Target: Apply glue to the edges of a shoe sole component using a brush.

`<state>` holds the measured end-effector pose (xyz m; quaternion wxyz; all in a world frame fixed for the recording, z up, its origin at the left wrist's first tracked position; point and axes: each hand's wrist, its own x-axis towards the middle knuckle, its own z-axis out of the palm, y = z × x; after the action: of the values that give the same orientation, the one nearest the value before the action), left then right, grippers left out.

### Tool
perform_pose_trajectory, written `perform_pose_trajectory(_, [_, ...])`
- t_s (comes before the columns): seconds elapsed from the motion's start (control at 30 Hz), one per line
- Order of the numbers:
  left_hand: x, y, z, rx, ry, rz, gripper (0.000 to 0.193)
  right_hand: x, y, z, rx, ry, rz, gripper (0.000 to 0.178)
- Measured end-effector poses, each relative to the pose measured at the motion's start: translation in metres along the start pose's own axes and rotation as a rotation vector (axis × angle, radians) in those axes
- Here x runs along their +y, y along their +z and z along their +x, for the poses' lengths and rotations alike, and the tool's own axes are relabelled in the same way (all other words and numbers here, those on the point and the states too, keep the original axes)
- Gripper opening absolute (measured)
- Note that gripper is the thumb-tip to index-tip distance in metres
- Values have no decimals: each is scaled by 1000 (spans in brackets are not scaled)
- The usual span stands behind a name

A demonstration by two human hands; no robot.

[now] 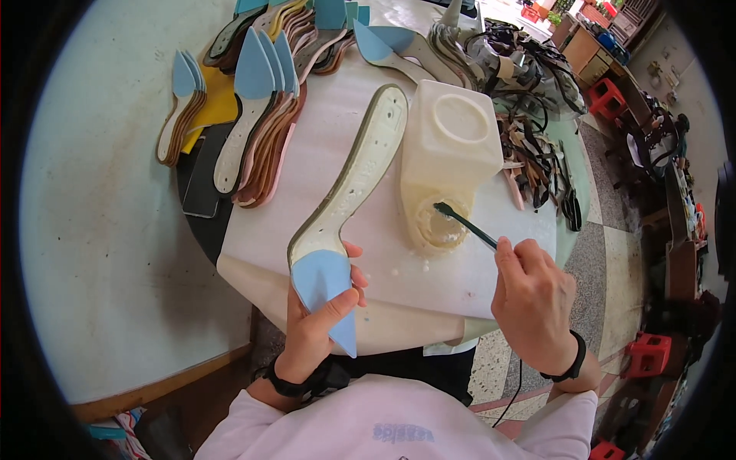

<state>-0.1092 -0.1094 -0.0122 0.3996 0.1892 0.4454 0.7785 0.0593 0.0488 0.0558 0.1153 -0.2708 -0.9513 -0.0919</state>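
My left hand (320, 313) is closed around the wide blue end of a shoe insole (354, 180), thumb on top and fingers beneath. The insole's pale heel part points up and away from me, dotted with small marks. In my right hand (533, 295) is a thin dark green brush (474, 228), pinched between thumb and fingers. Its tip is over the round mouth of a whitish plastic container (418, 165), which lies on its side. White residue coats the mouth's rim (437, 244). Whether the tip touches the residue I cannot tell.
Stacked insoles with blue tips (261, 100) lie at the left and far side of the round table. A smaller stack (184, 107) is farther left. Dark and brown straps (529, 157) are heaped at the right. A red stool (648, 355) stands on the floor.
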Motion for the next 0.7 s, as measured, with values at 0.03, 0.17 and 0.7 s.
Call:
perform_pose_trajectory(0.03, [1, 1, 0, -2, 3, 14, 44, -2, 2, 1, -3, -1, -27, 31])
perform_pose_trajectory(0.17, [1, 2, 3, -15, 0, 31, 44, -5, 6, 2, -28, -4, -26, 31])
perform_pose_trajectory(0.7, [1, 29, 9, -26, -41, 81, 37, 29, 18, -33, 210, 46, 296, 26])
